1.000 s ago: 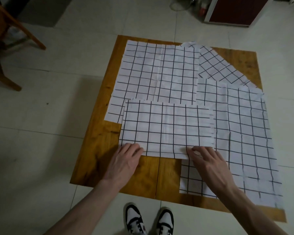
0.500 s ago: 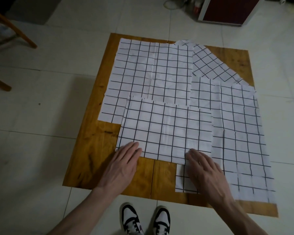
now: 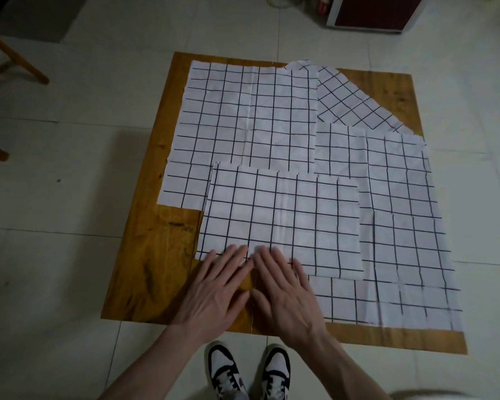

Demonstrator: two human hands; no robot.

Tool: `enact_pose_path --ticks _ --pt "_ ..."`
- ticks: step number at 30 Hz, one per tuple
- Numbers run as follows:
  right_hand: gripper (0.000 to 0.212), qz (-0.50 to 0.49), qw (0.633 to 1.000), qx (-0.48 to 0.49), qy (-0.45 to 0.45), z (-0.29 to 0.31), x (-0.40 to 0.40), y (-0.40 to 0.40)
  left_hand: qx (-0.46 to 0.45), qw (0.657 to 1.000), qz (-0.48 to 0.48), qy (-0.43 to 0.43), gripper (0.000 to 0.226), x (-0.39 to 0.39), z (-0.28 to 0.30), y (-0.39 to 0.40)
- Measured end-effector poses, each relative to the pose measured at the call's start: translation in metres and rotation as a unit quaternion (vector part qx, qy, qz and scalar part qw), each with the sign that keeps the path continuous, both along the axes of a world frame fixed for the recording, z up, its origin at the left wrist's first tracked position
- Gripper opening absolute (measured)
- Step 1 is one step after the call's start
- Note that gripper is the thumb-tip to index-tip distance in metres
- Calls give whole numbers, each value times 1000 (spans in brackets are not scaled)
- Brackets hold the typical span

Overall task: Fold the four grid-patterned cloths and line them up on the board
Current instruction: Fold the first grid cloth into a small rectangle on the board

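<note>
A wooden board (image 3: 162, 255) lies on the tiled floor with white grid-patterned cloths on it. A half-folded cloth (image 3: 283, 220) sits at the near middle, on top of the others. My left hand (image 3: 217, 287) and my right hand (image 3: 286, 290) lie side by side, fingers straight, fingertips pressing its near edge left of centre. A flat cloth (image 3: 251, 119) is spread at the back left. Another cloth (image 3: 401, 220) covers the right side and sticks out past the board's right edge. A fourth cloth (image 3: 350, 102) peeks out at the back right, turned at an angle.
Wooden chair legs (image 3: 18, 59) stand at the far left. A dark red cabinet (image 3: 375, 13) stands beyond the board at the back right. My two black-and-white shoes (image 3: 248, 370) are at the board's near edge. Bare wood shows at the board's near left corner.
Both hands have slid together along the folded cloth's near edge, from its two corners to a spot left of centre. The camera has drawn closer to the board.
</note>
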State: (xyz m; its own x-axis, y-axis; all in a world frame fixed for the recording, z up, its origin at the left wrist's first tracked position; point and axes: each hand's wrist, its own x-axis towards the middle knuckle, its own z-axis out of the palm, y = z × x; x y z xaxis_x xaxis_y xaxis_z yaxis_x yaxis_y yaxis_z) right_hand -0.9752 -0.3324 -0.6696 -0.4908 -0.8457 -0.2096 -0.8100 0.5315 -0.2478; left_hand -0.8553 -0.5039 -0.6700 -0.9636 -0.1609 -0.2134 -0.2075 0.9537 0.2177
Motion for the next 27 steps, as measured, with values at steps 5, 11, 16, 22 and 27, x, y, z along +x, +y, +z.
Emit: enact_pose_path --ticks 5,11,16,22,27 --pt "71 -5 1000 17 -3 -7 0 9 -21 1000 2 -14 62 5 0 -2" --pt "76 -25 999 21 -14 -2 -10 38 -19 999 5 -28 63 8 0 -3" --pt "78 -63 997 40 -5 -4 -25 76 -14 999 5 -34 63 8 0 -3" --pt "77 -108 993 52 19 -6 -41 117 -5 999 1 -37 61 9 1 -5" --pt "79 -136 989 56 29 -4 -43 123 -3 999 0 -35 60 9 3 -5"
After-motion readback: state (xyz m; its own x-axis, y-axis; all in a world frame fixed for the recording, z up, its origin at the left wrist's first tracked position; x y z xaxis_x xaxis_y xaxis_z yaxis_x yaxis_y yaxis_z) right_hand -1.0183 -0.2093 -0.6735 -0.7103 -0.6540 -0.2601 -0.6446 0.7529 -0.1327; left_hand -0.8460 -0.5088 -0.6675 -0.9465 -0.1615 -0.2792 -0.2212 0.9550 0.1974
